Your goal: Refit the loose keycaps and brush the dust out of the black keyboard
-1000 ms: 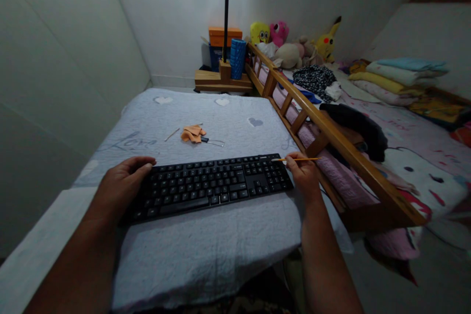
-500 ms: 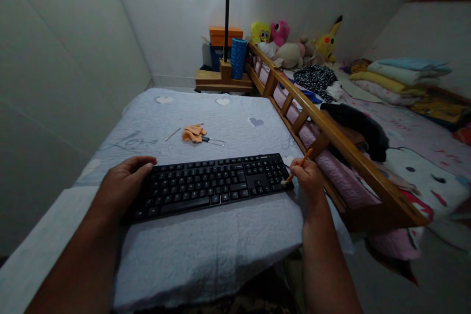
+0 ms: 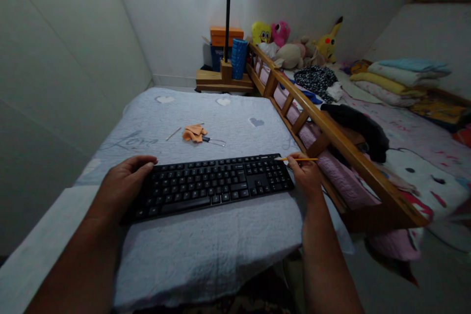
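Observation:
A black computer keyboard (image 3: 206, 181) lies on a pale quilted cover (image 3: 206, 245). My left hand (image 3: 125, 181) grips its left end, thumb on top and fingers along the far edge. In my right hand (image 3: 304, 172) a slim brush (image 3: 303, 159) with an orange handle is pinched. Its pale bristles sit at the keyboard's top right corner, above the number keys. Beyond the keyboard lie a crumpled orange cloth (image 3: 193, 133), a wire tool with a dark handle (image 3: 215, 141) and a thin stick (image 3: 172, 134).
A wooden bed rail (image 3: 320, 125) runs along the right, close to my right hand. Behind it are folded bedding (image 3: 401, 78), clothes and plush toys (image 3: 261, 33). At the back stand a blue foam roller (image 3: 239, 59), an orange box (image 3: 225, 36) and a black pole (image 3: 228, 10).
The brush has moved from the keyboard's lower right corner up to its top right corner, and its handle has swung from steep to nearly level. My left hand keeps its place.

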The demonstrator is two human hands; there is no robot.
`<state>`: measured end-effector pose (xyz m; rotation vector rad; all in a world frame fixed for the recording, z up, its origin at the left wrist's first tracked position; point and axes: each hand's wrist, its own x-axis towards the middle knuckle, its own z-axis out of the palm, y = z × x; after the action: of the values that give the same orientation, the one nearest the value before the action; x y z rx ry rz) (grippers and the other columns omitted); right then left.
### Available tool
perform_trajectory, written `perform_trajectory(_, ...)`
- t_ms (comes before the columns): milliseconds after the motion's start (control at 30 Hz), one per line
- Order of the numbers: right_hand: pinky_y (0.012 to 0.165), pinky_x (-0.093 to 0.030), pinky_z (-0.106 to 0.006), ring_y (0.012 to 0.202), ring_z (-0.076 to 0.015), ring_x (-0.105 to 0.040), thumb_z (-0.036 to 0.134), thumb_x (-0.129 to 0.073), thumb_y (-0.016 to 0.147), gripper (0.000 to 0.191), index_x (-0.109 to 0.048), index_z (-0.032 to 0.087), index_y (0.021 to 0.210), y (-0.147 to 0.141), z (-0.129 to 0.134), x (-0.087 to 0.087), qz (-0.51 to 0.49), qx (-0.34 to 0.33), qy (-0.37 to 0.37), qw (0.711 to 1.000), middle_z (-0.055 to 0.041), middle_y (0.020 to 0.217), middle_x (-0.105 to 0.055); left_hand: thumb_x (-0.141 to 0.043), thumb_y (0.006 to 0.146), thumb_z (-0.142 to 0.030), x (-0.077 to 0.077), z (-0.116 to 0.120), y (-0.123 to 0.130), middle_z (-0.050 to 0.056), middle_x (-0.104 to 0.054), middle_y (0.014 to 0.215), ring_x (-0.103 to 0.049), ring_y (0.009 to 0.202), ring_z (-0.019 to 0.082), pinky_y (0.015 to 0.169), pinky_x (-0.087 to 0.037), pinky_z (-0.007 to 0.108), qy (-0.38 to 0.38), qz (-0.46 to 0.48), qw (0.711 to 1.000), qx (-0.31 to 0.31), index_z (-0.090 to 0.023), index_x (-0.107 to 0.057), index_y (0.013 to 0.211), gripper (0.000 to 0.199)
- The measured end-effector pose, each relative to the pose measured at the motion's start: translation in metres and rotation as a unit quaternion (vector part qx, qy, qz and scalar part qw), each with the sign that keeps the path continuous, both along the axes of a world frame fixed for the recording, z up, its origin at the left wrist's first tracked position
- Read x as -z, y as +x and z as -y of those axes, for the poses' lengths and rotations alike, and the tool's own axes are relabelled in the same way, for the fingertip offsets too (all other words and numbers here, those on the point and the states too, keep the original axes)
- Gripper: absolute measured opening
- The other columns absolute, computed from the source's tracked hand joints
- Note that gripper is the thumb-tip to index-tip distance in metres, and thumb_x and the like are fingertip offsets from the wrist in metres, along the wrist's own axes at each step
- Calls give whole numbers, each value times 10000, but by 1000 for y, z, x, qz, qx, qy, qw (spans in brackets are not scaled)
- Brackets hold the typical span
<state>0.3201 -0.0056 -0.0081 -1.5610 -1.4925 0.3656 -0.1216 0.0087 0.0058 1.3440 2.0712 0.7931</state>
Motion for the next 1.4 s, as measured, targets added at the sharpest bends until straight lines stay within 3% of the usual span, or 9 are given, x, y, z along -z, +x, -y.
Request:
perform_trajectory(167, 597, -376, -297, 576, -169, -512, 316, -521, 839, 233, -536, 227, 624, 5, 3, 1, 10, 41, 23, 999, 36, 539, -479, -558, 760, -472, -3, 1, 2, 58, -728, 1072, -648, 957, 260, 837, -483, 348, -4, 5, 1000, -2, -218, -730, 1093, 454)
perform_trajectory(433, 690, -442, -306, 716, -200, -617, 385, -530, 885, 218, -632, 210, 804, 2, -1, 2, 13, 31, 27, 999, -3, 718, -642, -567, 756, -475, 1, 0, 0, 50, -734, 1064, -654, 957, 259, 846, -485, 352, 5, -2, 1000, -4, -229, -735, 1066, 430)
perform_trajectory(667, 608, -367, -302, 583, -175, -492, 338, -509, 796, 215, -543, 227, 616, 5, 3, -1, 29, 73, 13, 997, 33, 533, -484, -559, 778, -477, 2, -1, -2, 53, -737, 1088, -658, 981, 259, 895, -485, 359, 10, -6, 1000, 8, -217, -735, 1079, 435)
perform_trajectory(1100, 520, -264, -301, 509, -145, -360, 267, -490, 727, 249, -374, 243, 508, 16, 10, -1, -1, 13, -1, 1000, 35, 489, -335, -573, 775, -451, -1, 1, 1, 72, -739, 1129, -661, 1023, 268, 880, -493, 343, 7, 11, 1000, 5, -196, -732, 1097, 440)
perform_trajectory(1267, 541, -297, -293, 537, -145, -378, 274, -511, 739, 193, -469, 230, 556, 18, 10, -1, -76, 51, 57, 994, 42, 523, -372, -564, 783, -454, -3, 1, 2, 76, -737, 1140, -659, 1022, 271, 896, -487, 358, 5, 2, 1000, 8, -193, -732, 1103, 445)
perform_trajectory(1400, 605, -387, -288, 601, -165, -511, 363, -576, 826, 197, -614, 205, 716, 7, 5, -3, -57, 56, 42, 996, 27, 599, -536, -568, 783, -459, -4, 1, 3, 74, -741, 1120, -661, 1014, 271, 888, -493, 359, 4, 4, 1000, 7, -197, -733, 1099, 442)
